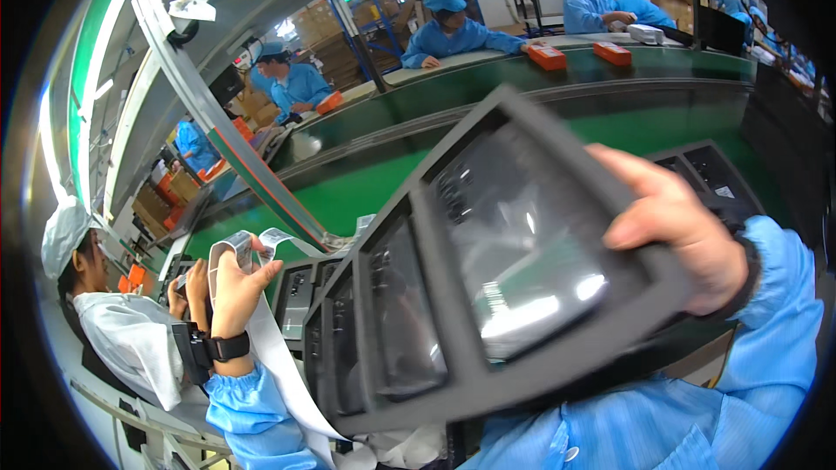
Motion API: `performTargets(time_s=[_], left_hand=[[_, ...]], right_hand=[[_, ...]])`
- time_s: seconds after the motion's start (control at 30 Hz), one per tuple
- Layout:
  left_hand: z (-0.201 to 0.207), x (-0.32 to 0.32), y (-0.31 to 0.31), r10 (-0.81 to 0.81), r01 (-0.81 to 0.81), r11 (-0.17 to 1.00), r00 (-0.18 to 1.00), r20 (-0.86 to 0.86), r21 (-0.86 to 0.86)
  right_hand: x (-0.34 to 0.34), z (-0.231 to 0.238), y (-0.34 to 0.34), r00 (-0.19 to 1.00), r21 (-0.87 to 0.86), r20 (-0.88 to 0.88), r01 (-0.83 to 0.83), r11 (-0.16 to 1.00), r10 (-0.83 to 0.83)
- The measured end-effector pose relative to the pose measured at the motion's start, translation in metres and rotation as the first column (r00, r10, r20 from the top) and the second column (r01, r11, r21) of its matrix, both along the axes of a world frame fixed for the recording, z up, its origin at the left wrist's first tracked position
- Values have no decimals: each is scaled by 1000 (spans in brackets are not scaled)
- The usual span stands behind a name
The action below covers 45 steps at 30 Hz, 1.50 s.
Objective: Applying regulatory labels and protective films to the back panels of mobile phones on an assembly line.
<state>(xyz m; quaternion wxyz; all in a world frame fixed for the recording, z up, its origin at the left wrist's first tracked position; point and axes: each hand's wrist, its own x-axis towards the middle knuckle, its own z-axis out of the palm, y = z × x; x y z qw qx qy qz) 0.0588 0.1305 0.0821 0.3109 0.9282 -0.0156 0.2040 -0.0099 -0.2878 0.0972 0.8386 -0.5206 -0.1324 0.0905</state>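
My right hand [679,231] grips the right edge of a black foam tray [522,387], thumb on its upper face. The tray is tilted up in front of me and slightly blurred. Dark, glossy items in clear plastic [522,244] fill its compartments; their kind is hard to make out. On the left, my left hand [233,287] pinches a long strip of white label backing paper [283,374]. The strip loops over the fingers and hangs down beside the tray, with greyish labels near the fingertips.
A green conveyor belt [348,187] runs behind the tray. More black trays lie at its left [296,296] and right [714,176]. A slanted metal post [222,122] rises at left. Orange boxes [547,57] stand across the line, where several people work; another person [131,331] is close at left.
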Motion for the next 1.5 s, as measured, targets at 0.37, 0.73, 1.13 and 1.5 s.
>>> performTargets(time_s=[0.37, 0.73, 1.13, 1.5], left_hand=[[-29, 7, -148, -357, 359, 932, 933, -43, 44], [-78, -61, -195, -286, 287, 950, 958, 26, -121], [-93, -49, -213, -569, 251, 497, 817, -94, -831], [-62, -20, -162, -481, 70, 734, 755, -445, -676]], right_hand=[[-62, -47, -226, 800, -30, 187, 585, 810, -571], [-30, -130, -366, 816, -68, 84, 577, 814, -572], [-28, -114, -348, 877, -203, 137, 480, 854, -460], [-22, -102, -355, 900, -361, 153, 434, 825, -407]])
